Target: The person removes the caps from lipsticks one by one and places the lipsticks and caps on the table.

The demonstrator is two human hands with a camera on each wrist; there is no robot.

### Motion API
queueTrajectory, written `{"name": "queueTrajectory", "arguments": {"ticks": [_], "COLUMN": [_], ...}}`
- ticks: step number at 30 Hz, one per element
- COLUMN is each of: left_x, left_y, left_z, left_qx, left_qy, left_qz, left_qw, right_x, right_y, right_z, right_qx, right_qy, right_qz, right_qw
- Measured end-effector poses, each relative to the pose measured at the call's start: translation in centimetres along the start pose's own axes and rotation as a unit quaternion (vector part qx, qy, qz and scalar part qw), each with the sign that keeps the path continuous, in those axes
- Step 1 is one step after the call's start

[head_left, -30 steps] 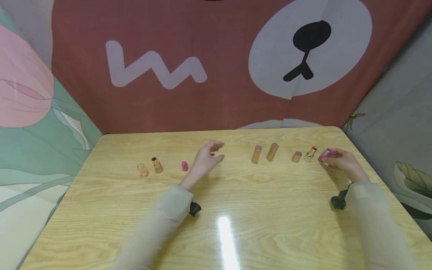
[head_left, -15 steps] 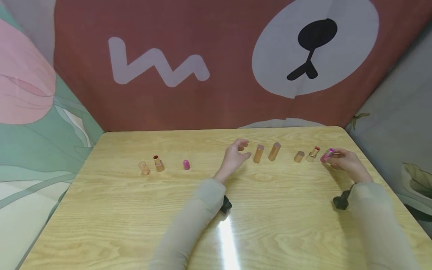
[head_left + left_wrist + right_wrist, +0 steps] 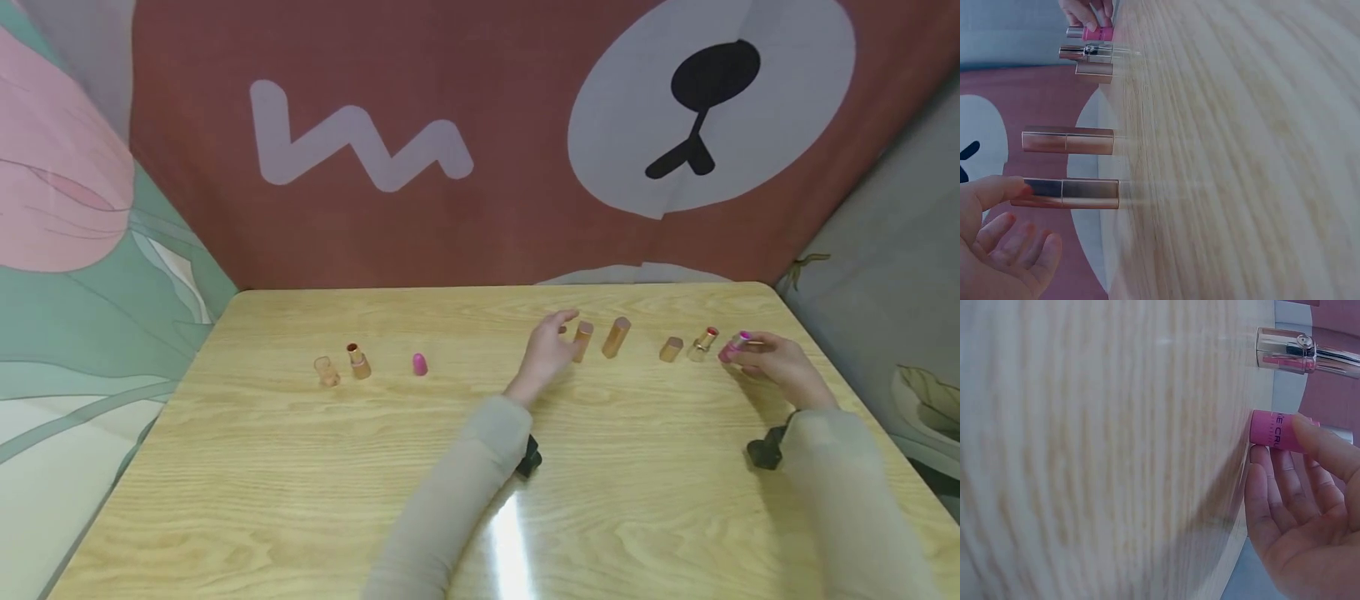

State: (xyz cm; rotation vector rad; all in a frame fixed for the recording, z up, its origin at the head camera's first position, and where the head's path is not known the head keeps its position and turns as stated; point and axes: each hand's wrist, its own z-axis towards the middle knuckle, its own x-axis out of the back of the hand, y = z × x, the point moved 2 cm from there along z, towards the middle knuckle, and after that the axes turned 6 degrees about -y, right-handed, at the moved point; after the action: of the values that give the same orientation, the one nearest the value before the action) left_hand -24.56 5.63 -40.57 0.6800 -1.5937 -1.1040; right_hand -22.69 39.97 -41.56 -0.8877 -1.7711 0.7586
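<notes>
My left hand is at the leftmost of two upright rose-gold capped lipsticks, fingers spread and relaxed. In the left wrist view its thumb overlaps the upper end of that tube. The second capped lipstick stands just to its right. At the far right my right hand pinches an uncapped pink lipstick between thumb and fingers, its base right at the table top. Beside it stands an uncapped lipstick with a clear base, and left of that a short rose-gold cap.
On the left of the wooden table stand a clear cap, an open rose-gold lipstick tube and a small magenta cap. A brown cloth backdrop hangs behind the table's far edge.
My left hand has moved right across the table, from near the magenta cap to the leftmost capped lipstick. The right hand stays at the pink lipstick; the head view has shifted slightly.
</notes>
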Motion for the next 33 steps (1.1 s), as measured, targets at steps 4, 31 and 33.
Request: {"name": "queueTrajectory", "arguments": {"ticks": [4, 31, 33], "left_x": [-0.1, 0.5, 0.8], "left_y": [0.2, -0.5, -0.6], "left_z": [0.1, -0.9, -1.0], "left_qx": [0.002, -0.001, 0.01], "left_qy": [-0.015, -0.007, -0.006], "left_qz": [-0.001, -0.041, -0.054], "left_qw": [0.9999, 0.9991, 0.9985], "right_x": [0.1, -0.1, -0.1], "right_y": [0.0, 0.4, 0.3], "right_z": [0.1, 0.3, 0.3], "right_qx": [-0.003, -0.003, -0.003], "right_qy": [-0.001, 0.009, 0.007], "right_qz": [0.001, 0.0, 0.0], "right_qw": [1.0, 1.0, 1.0]}}
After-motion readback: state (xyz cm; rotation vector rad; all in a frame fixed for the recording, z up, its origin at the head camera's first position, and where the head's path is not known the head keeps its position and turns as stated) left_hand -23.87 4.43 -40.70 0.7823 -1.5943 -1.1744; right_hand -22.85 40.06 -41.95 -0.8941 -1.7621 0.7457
